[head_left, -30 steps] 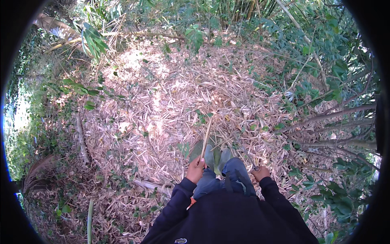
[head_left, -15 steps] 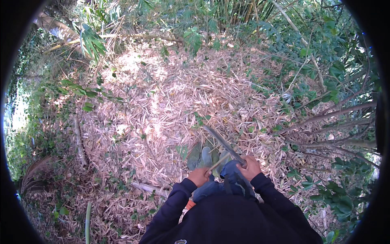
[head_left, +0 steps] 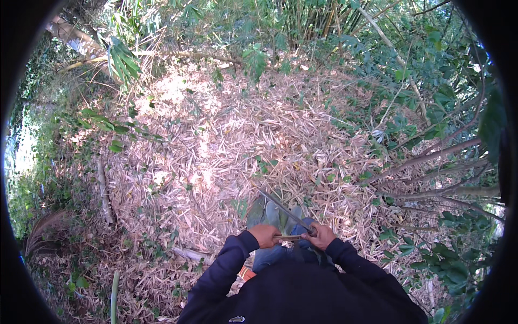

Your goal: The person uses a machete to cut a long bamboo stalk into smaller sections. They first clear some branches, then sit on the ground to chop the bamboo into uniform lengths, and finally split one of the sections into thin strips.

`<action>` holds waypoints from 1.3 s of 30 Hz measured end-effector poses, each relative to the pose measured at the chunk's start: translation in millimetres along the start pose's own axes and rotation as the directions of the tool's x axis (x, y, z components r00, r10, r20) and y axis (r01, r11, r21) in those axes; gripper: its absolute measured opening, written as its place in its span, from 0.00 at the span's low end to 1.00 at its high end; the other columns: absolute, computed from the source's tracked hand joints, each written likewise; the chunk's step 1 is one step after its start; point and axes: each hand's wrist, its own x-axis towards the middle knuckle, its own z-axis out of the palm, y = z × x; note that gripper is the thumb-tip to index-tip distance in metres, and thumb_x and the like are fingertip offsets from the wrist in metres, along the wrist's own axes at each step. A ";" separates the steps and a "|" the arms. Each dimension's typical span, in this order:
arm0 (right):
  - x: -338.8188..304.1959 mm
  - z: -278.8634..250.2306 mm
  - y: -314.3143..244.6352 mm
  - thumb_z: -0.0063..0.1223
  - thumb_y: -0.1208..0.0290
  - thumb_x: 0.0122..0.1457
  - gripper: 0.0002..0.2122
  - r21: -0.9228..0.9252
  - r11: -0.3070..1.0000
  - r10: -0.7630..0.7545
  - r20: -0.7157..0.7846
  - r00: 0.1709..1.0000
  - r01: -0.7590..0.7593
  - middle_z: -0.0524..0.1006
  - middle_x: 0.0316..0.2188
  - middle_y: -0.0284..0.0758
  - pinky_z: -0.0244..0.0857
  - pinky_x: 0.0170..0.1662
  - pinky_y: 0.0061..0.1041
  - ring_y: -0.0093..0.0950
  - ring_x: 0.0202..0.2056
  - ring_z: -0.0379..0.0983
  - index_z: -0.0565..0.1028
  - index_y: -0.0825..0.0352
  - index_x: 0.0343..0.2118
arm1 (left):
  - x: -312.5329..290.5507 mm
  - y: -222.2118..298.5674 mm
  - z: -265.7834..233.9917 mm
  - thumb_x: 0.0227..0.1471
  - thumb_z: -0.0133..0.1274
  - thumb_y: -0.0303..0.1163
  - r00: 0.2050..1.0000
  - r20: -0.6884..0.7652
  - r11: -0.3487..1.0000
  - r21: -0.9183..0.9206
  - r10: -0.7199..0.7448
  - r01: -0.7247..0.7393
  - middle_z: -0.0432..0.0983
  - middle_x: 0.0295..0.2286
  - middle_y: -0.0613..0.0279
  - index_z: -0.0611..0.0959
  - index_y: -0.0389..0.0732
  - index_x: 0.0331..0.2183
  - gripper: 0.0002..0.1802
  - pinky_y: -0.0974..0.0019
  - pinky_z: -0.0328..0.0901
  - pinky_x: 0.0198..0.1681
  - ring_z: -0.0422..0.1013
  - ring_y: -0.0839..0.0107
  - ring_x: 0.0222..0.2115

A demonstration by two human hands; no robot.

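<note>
My right hand (head_left: 322, 236) is closed around the handle end of a long dark machete (head_left: 281, 207), whose blade slants forward and to the left above my shoes. A short, pale strip of bamboo or wood (head_left: 289, 237) is pinched in my left hand (head_left: 264, 235). It lies nearly level in front of my lap, its right end at the machete near my right hand. Whether the two touch, I cannot tell. Below the blade show my greenish shoes (head_left: 272, 212) and bent, blue-trousered knees.
Dry bamboo leaves (head_left: 216, 140) cover the ground. Bare branches (head_left: 431, 154) and leafy shrubs reach in from the right. A short log (head_left: 105, 191) lies at the left, a green stalk (head_left: 114, 297) at the lower left, and something orange (head_left: 246, 273) beside my left hip.
The machete has come down and nearer to me. The pale strip has swung from slanting up rightward to nearly level. My right hand has moved slightly left and closer to my body.
</note>
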 end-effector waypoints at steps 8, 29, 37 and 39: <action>11.1 20.6 21.0 0.59 0.54 0.51 0.19 0.383 0.914 0.224 -0.206 0.952 -0.133 0.72 0.15 0.33 0.63 0.25 0.27 0.25 0.19 0.70 0.71 0.70 0.27 | 2.1 8.3 -31.3 0.53 0.51 0.31 0.298 -0.929 0.945 -0.277 -0.218 -0.174 0.74 0.34 0.51 0.74 0.35 0.44 0.17 0.63 0.66 0.38 0.72 0.60 0.34; 50.1 73.0 4.5 0.56 0.60 0.56 0.15 0.877 0.476 0.460 -0.179 0.870 -0.071 0.73 0.16 0.31 0.62 0.20 0.22 0.20 0.16 0.69 0.74 0.70 0.24 | 93.3 -0.1 95.7 0.60 0.42 0.38 0.876 -0.321 0.317 -0.925 -0.359 -0.209 0.74 0.32 0.60 0.73 0.36 0.40 0.15 0.65 0.68 0.40 0.72 0.71 0.32; 27.9 28.6 -4.4 0.58 0.54 0.49 0.24 0.275 0.958 0.165 -0.285 0.944 -0.085 0.77 0.23 0.43 0.68 0.34 0.32 0.34 0.28 0.77 0.72 0.72 0.40 | 69.4 -24.7 68.0 0.62 0.37 0.42 0.820 -0.179 0.035 -0.981 -0.544 -0.191 0.65 0.19 0.66 0.69 0.41 0.37 0.15 0.66 0.67 0.17 0.69 0.71 0.16; 21.8 14.8 -13.8 0.56 0.54 0.50 0.22 0.034 0.999 0.047 -0.298 0.953 -0.039 0.77 0.25 0.46 0.68 0.35 0.37 0.41 0.29 0.76 0.72 0.67 0.40 | 60.9 -31.2 65.1 0.62 0.37 0.42 0.849 -0.146 0.012 -0.987 -0.507 -0.163 0.65 0.20 0.65 0.69 0.41 0.37 0.15 0.69 0.63 0.15 0.65 0.74 0.14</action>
